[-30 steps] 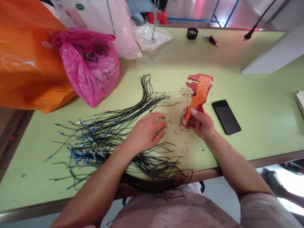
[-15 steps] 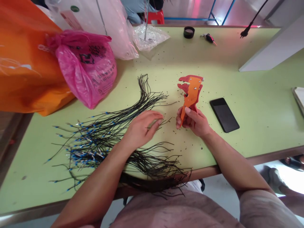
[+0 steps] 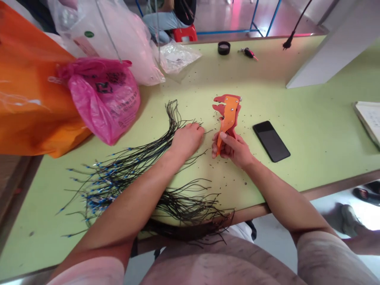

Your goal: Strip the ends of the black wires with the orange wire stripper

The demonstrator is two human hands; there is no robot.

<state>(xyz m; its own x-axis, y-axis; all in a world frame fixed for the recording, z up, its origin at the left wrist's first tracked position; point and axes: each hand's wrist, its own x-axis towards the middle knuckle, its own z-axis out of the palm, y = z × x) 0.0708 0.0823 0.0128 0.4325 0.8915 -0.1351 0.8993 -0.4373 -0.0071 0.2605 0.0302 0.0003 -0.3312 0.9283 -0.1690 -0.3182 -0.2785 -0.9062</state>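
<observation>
My right hand (image 3: 233, 148) is wrapped round the handles of an orange and red wire stripper (image 3: 230, 113), whose jaws stand apart and point left, with no wire between them. My left hand (image 3: 189, 138) rests on the upper bundle of black wires (image 3: 151, 144), its fingers bent down and closed at the wire tips; the fingertips are partly hidden. Many of the wires carry blue terminals (image 3: 101, 202) at their left ends. A second bunch of black wires (image 3: 190, 204) lies nearer my body, reaching over the table's front edge.
A black phone (image 3: 271, 141) lies right of the stripper. Pink (image 3: 107, 103), orange (image 3: 35, 95) and clear plastic bags (image 3: 178, 57) fill the back left. Behind are a black ring-shaped cap (image 3: 223, 48), keys (image 3: 248, 53), a hanging plug (image 3: 287, 42) and a white post (image 3: 314, 59). A notebook (image 3: 368, 118) sits far right.
My left hand has moved up and away from my body onto the upper bundle's tips, its fingers closing. My right hand keeps the wire stripper in much the same place. The view has shifted slightly.
</observation>
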